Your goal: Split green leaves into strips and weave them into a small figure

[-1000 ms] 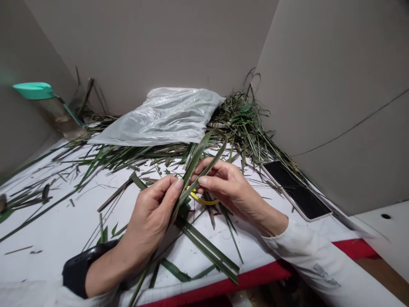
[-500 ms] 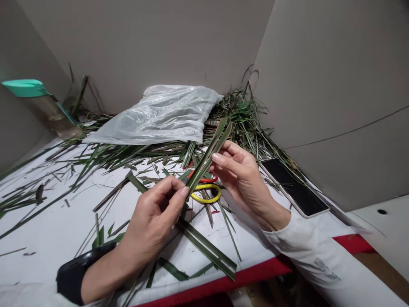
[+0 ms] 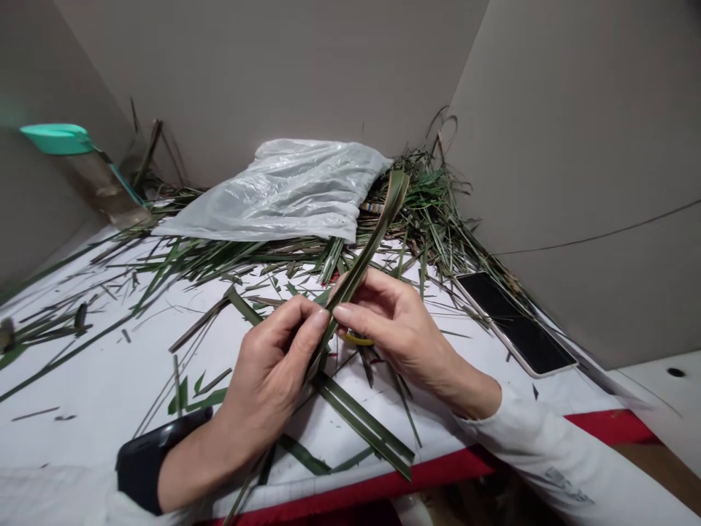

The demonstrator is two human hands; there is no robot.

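Note:
Between my two hands a long green leaf strip (image 3: 372, 237) slants up and away, its folded far end standing free. My left hand (image 3: 279, 358) pinches it low between thumb and forefinger. Right beside that, my right hand (image 3: 399, 321) pinches the same strip, thumb tip almost touching the left thumb. Below the hands more leaf strips (image 3: 366, 424) stick out toward the lower right; whether they join the held piece I cannot tell. Scissors with a yellow handle (image 3: 357, 339) lie behind my right hand, mostly hidden.
Cut leaf pieces (image 3: 200, 398) litter the white table cover (image 3: 98, 394). At the back a white plastic bag (image 3: 285, 193) rests on a heap of leaves (image 3: 432, 197). A bottle with a turquoise lid (image 3: 60, 139) stands at left, a phone (image 3: 518, 321) lies at right.
My right hand has slid down the leaf strip toward my left hand and now covers most of the scissors. The strip's two upper parts have come together. The view has shifted slightly.

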